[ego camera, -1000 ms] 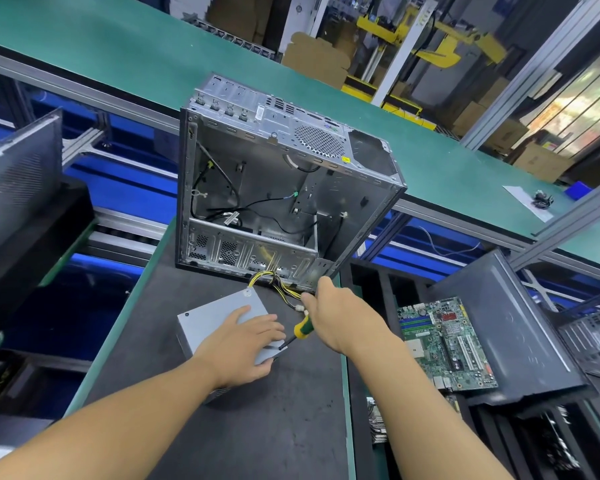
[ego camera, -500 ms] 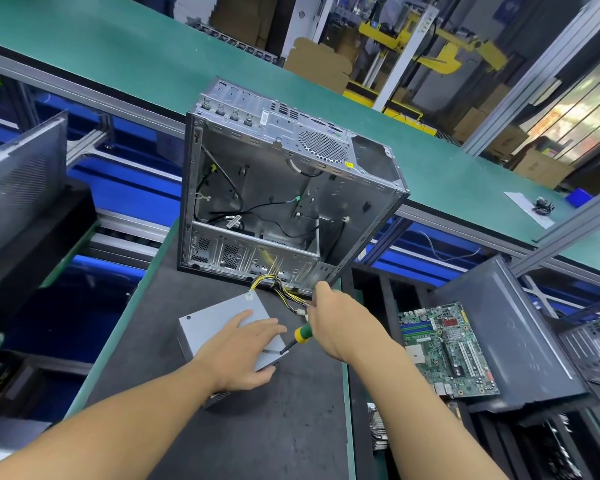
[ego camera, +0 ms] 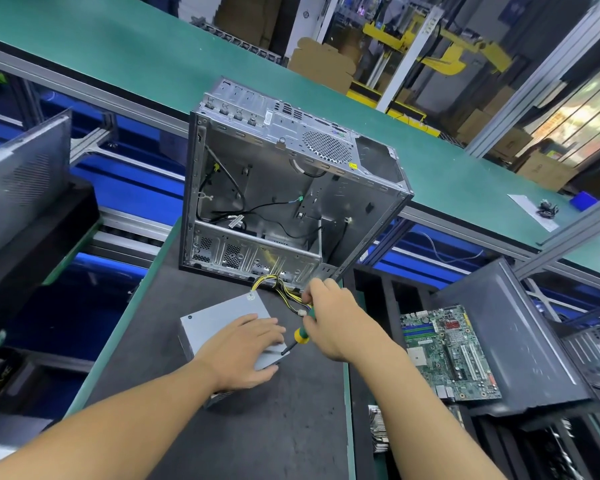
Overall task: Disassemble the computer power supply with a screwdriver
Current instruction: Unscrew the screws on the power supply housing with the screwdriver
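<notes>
Left hand [ego camera: 246,351]: flat, fingers straight, on the power supply [ego camera: 222,313].
Right hand [ego camera: 336,323]: grips screwdriver [ego camera: 299,337] — tip slants left onto the supply's near right corner.

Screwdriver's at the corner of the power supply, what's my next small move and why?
Probably press the screwdriver tip down and start turning: your right hand grips it with the tip at the near corner of the power supply, and your left hand lies flat on top, steadying it.
</notes>
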Demonstrator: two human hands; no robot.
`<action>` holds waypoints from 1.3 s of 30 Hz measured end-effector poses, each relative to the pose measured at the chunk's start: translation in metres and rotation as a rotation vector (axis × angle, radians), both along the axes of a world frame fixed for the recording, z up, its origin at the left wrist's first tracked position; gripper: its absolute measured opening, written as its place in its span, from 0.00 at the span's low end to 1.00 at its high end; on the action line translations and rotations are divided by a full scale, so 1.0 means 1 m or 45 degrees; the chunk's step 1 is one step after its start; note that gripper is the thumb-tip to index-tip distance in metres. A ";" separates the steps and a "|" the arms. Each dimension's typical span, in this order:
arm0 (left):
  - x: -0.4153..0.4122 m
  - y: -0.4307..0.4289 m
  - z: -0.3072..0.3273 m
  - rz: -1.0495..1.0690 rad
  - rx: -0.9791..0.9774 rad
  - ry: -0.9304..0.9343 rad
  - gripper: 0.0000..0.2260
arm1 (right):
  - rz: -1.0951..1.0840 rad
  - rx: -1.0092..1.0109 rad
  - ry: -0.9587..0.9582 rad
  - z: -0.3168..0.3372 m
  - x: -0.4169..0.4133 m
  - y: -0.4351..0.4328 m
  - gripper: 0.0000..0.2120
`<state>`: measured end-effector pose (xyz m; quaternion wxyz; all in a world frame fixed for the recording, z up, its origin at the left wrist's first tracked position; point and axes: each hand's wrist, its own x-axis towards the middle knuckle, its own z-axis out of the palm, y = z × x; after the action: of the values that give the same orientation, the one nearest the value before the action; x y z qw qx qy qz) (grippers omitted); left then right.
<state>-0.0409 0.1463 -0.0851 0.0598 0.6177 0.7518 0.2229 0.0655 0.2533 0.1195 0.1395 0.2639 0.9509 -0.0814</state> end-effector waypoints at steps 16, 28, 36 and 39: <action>0.001 0.002 0.000 0.035 0.037 -0.021 0.25 | -0.061 -0.143 0.021 0.001 -0.001 0.000 0.15; 0.001 0.003 0.002 0.033 0.021 0.010 0.25 | 0.076 -0.179 0.101 0.000 0.001 0.000 0.12; -0.001 0.000 -0.002 -0.041 0.050 0.065 0.20 | 0.048 0.016 0.091 -0.004 0.001 0.001 0.10; -0.002 0.000 -0.001 -0.058 0.058 0.121 0.17 | 0.125 -0.192 0.112 -0.003 0.001 0.004 0.12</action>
<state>-0.0425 0.1459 -0.0864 0.0150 0.6458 0.7343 0.2089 0.0667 0.2568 0.1167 0.1209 0.2021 0.9591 -0.1573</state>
